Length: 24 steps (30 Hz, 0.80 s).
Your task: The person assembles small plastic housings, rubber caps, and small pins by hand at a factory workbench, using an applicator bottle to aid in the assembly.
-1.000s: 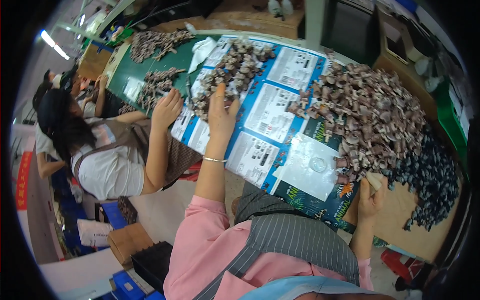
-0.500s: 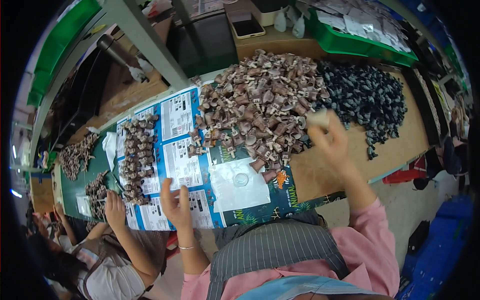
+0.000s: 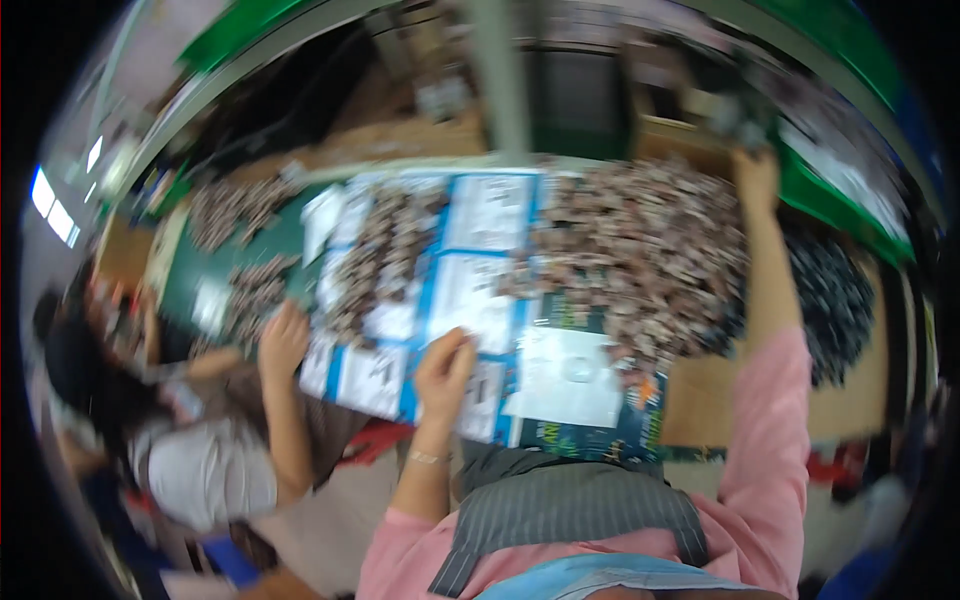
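My left hand (image 3: 445, 375) is closed, its fingers curled in over the printed sheets (image 3: 480, 295). Whatever it holds, if anything, is hidden. At the far right my right hand (image 3: 757, 178) reaches toward the small whitish squeeze bottles (image 3: 745, 120), its fingers smeared by motion. Whether it grips one of them I cannot tell. Below that arm spreads a big heap of brownish moulded pieces (image 3: 640, 230). A clear plastic bag (image 3: 568, 375) lies flat between me and the heap. Several rows of joined brown figures (image 3: 375, 260) lie on the sheets.
Dark blue-black small parts (image 3: 825, 300) are piled beyond my right arm. A green bin (image 3: 835, 195) borders the back right. A metal post (image 3: 500, 90) rises behind the table. A co-worker's hand (image 3: 285, 340) is near the sheets at left, with smaller brown piles (image 3: 235, 210) beyond it.
My right hand has moved away from the heap to the back, beside the bottles; the whitish thing it had is no longer distinct. My left fingers have closed. The view has swung left.
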{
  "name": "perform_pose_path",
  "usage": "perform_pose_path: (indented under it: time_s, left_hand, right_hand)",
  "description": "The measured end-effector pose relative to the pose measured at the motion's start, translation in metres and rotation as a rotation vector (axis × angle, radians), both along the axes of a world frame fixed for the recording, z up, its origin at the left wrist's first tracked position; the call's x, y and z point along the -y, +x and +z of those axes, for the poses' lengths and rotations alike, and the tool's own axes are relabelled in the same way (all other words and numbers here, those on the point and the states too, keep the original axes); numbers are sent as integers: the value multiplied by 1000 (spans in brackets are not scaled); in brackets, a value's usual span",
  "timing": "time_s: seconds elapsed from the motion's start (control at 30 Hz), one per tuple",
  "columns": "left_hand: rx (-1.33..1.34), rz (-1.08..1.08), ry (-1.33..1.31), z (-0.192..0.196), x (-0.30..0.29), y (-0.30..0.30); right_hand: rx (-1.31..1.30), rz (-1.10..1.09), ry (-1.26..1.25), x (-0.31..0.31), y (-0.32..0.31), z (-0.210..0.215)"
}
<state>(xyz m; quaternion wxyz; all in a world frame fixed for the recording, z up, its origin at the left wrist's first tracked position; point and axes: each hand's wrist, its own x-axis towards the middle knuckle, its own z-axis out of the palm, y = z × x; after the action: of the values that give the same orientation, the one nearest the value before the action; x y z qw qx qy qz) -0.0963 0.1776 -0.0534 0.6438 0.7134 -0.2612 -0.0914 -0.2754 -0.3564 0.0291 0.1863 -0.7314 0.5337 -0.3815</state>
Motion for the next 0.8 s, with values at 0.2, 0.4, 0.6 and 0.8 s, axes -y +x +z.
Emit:
perform_pose_path:
  time_s: [0.2,0.4,0.6,0.8]
  left_hand:
    - [49,-110,-33,20,21,1]
    - [44,-66,-24,24,13,1]
    - [11,-71,-14,26,10,-6]
    - [10,-110,-41,15,17,0]
  right_hand:
    - [-46,-82,-138,116,-62,-44]
    - [125,52,-82,93,-37,-38]
    - [295,271,-58,-79,-64,22]
    - [358,526,264,-195,-149,-10]
